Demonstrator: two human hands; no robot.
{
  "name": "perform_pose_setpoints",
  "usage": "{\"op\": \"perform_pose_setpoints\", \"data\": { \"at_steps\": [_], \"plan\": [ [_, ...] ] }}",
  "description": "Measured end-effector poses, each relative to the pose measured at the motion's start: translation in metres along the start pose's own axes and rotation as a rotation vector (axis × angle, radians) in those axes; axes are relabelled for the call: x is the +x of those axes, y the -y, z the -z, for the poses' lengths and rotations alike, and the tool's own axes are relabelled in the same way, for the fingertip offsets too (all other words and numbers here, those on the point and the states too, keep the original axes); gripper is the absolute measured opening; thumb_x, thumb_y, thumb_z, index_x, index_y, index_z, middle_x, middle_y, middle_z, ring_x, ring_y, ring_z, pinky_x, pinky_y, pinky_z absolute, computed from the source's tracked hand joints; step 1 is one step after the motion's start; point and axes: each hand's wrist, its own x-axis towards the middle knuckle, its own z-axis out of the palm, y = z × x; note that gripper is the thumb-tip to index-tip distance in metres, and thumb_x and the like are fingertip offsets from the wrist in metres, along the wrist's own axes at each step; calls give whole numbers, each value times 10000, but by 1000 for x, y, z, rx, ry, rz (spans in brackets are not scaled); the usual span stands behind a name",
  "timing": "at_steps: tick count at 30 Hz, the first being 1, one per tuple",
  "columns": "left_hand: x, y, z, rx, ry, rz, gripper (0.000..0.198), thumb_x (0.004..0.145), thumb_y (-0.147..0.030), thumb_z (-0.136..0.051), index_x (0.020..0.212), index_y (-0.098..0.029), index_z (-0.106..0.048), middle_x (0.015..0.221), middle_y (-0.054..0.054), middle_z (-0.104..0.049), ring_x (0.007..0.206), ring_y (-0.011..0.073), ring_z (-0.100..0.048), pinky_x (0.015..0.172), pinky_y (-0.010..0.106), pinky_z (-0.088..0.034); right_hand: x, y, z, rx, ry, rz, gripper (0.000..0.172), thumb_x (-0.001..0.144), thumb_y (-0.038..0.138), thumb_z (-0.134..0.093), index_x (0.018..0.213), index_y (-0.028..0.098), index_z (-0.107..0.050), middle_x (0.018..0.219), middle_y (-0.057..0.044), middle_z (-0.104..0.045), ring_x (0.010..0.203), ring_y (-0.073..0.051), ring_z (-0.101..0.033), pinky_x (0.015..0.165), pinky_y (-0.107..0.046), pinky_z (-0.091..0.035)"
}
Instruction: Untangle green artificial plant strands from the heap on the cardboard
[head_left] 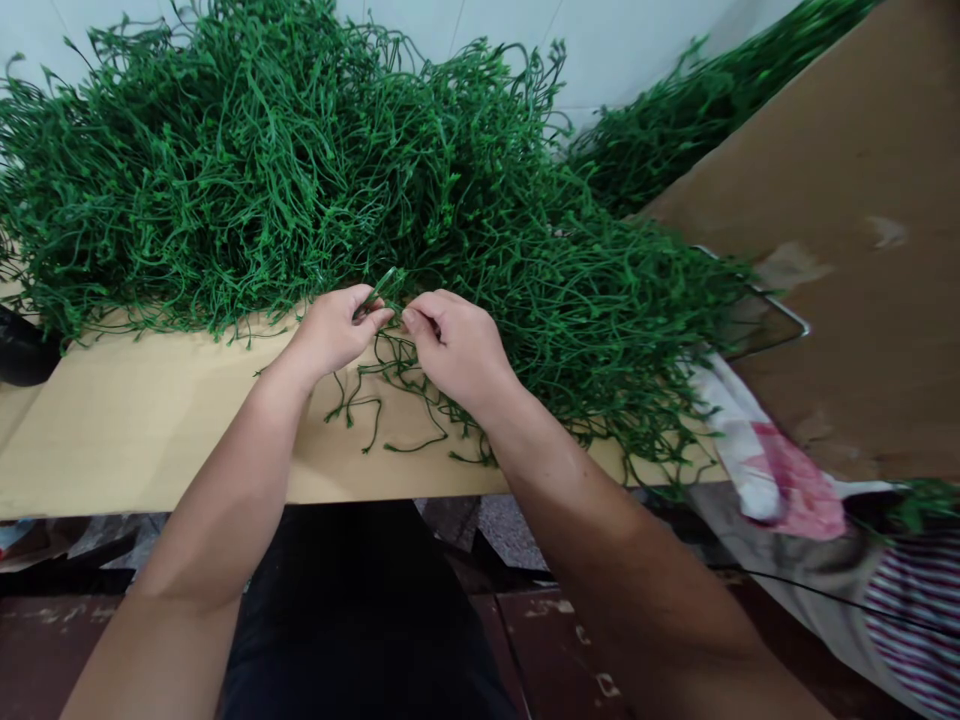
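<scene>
My left hand [341, 325] is closed in a pinch on a thin green plastic stem [385, 281], which pokes up past the fingertips. Close to its right, my right hand [459, 345] also has thumb and fingers pressed together; whatever it may hold is too small to make out. Both hands are at the front edge of a large tangled heap of green artificial stems [285, 170] with small budded tips. Several loose stems [375, 400] lie on the cardboard surface [172, 420] below and between my hands.
A brown cardboard sheet [847, 240] leans at the right, with more green stems [697, 110] behind it. A white and pink cloth [780, 470] hangs by the table's right end. A black object [26, 345] stands at the left edge. White wall [502, 40] behind.
</scene>
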Motion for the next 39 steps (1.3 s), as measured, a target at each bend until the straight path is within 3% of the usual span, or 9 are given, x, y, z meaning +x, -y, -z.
{"op": "perform_pose_setpoints", "data": {
  "at_steps": [7, 13, 20, 26, 33, 37, 39],
  "plan": [
    [0, -4, -3, -406, -28, 45, 22, 719, -121, -564, 729, -127, -545, 609, -54, -466, 558, 48, -385, 583, 211, -329, 4, 5, 4, 35, -8, -18, 211, 811, 223, -460, 605, 175, -463, 622, -2, -439, 596, -107, -396, 596, -264, -305],
    [-3, -10, -4, -624, 53, 165, 55, 751, -133, -514, 728, -159, -472, 485, -89, -322, 430, 36, -261, 449, 199, -195, 4, 6, 5, 54, 58, -30, 241, 815, 232, -453, 582, 174, -442, 589, 9, -406, 571, -100, -374, 572, -260, -285],
    [-1, -4, -8, -473, 114, 43, 232, 798, -147, -441, 589, -180, -343, 497, -67, -286, 467, 50, -253, 465, 210, -217, 6, -1, 4, 204, -20, -30, 222, 796, 194, -441, 575, 176, -446, 619, -4, -467, 621, -114, -438, 615, -269, -346],
    [-3, -4, -9, -340, 196, 14, 297, 866, -234, -413, 584, -188, -330, 513, -50, -309, 491, 68, -283, 481, 231, -246, 8, -5, 1, 588, -38, -209, 261, 825, 311, -469, 599, 180, -474, 652, -10, -508, 602, -103, -464, 599, -273, -423],
    [-7, -14, -9, -484, 307, 58, 289, 856, -262, -486, 610, -182, -360, 539, -58, -300, 494, 60, -292, 513, 227, -299, 11, 2, 2, 827, -52, -314, 387, 825, 532, -432, 630, 204, -366, 690, -19, -515, 654, -109, -522, 572, -256, -456],
    [-8, -17, -8, -563, 315, 46, 209, 835, -290, -523, 678, -169, -456, 570, -52, -345, 508, 58, -306, 522, 218, -314, 19, 4, -7, 920, -36, -365, 360, 811, 515, -428, 656, 220, -291, 645, 10, -455, 554, -88, -451, 479, -228, -390],
    [-11, -20, -7, -615, 313, 21, 222, 815, -305, -551, 664, -167, -463, 576, -50, -357, 523, 59, -327, 536, 217, -328, 27, -4, -13, 877, -38, -316, 349, 812, 491, -417, 648, 224, -262, 622, 19, -424, 507, -80, -401, 436, -220, -334]
  ]
}}
